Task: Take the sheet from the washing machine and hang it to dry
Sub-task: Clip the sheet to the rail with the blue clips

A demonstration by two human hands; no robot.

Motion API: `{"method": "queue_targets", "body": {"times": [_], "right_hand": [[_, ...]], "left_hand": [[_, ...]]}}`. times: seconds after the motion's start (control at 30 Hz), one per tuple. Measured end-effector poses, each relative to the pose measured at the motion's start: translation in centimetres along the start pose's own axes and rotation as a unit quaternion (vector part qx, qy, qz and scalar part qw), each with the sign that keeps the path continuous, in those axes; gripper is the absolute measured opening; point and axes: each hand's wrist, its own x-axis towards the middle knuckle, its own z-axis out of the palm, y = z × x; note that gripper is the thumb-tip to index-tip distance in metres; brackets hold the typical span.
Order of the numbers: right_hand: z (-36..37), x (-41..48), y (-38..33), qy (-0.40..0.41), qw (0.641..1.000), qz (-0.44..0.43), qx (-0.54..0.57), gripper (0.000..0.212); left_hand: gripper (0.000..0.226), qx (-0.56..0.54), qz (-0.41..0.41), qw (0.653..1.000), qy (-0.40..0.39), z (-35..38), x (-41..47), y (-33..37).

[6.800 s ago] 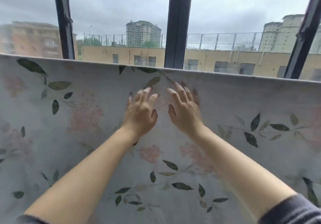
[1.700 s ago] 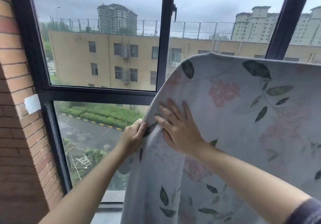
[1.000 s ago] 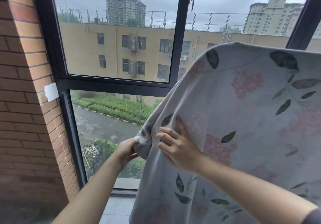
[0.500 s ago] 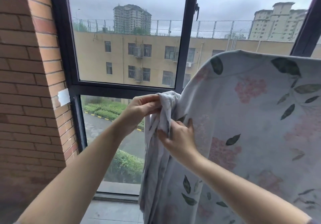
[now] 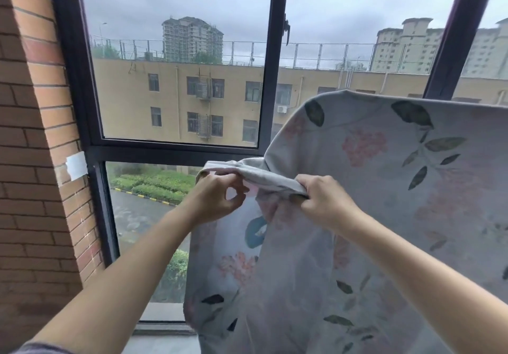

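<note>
- Pinching the bunched side edge of the sheet (image 5: 384, 202), our left hand (image 5: 217, 198) and right hand (image 5: 323, 202) each curl fingers round it and hold the stretch between them taut (probably to shake a twist out).
- The sheet hangs from a support we cannot see, before the window frame (image 5: 181, 150) and near the brick wall (image 5: 35, 161).
- Half a second ago our hands were close, left above right; now they are apart and level.
</note>
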Motion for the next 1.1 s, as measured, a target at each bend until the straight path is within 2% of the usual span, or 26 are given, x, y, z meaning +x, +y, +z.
{"method": "queue_targets", "body": {"times": [0.03,0.1,0.27,0.33,0.4,0.43,0.5,0.57,0.67,0.73,0.9,1.0,1.1], "right_hand": [[-0.1,0.1,0.5,0.005,1.000,0.001,0.026,0.006],[0.0,0.4,1.2,0.011,0.990,0.031,0.134,0.010],[1.4,0.8,1.2,0.027,0.933,0.088,0.348,0.017],[0.8,0.6,0.9,-0.003,0.943,0.073,0.326,0.009],[0.0,0.3,1.0,-0.065,0.977,0.035,0.200,0.012],[-0.1,0.2,1.2,-0.086,0.984,0.022,0.155,0.009],[0.1,0.5,1.6,-0.094,0.986,0.023,0.136,0.005],[0.8,0.9,1.9,-0.090,0.975,0.038,0.201,0.015],[1.8,0.9,1.5,-0.069,0.938,0.068,0.334,0.024],[2.3,0.9,1.1,-0.054,0.922,0.084,0.374,0.016],[2.2,1.5,0.8,-0.020,0.916,0.102,0.388,0.003],[1.8,1.9,1.4,0.030,0.924,0.120,0.363,0.009],[1.7,2.6,1.9,0.068,0.891,0.137,0.427,0.016]], "left_hand": [[0.025,-0.008,-0.004,1.000,-0.005,0.2,0.2,0.3],[0.032,-0.052,-0.020,0.998,-0.021,0.4,0.6,1.0],[0.041,-0.095,-0.038,0.994,-0.040,1.3,1.0,1.8],[0.043,-0.099,-0.048,0.993,-0.048,1.6,0.7,1.7],[0.045,-0.093,-0.054,0.993,-0.055,1.9,0.3,1.6],[0.045,-0.091,-0.057,0.992,-0.059,2.0,0.2,1.6],[0.044,-0.093,-0.064,0.991,-0.071,2.5,-0.1,1.5],[0.044,-0.104,-0.071,0.988,-0.093,3.0,-0.4,1.6],[0.049,-0.095,-0.069,0.985,-0.130,4.1,-1.0,1.8],[0.049,-0.069,-0.052,0.987,-0.132,4.8,-1.2,1.7],[0.037,-0.033,-0.021,0.991,-0.127,5.3,-1.2,0.8],[0.037,-0.027,-0.005,0.995,-0.100,5.3,-1.4,0.4],[0.043,-0.006,0.032,0.997,-0.066,5.6,-1.7,0.3]]}}
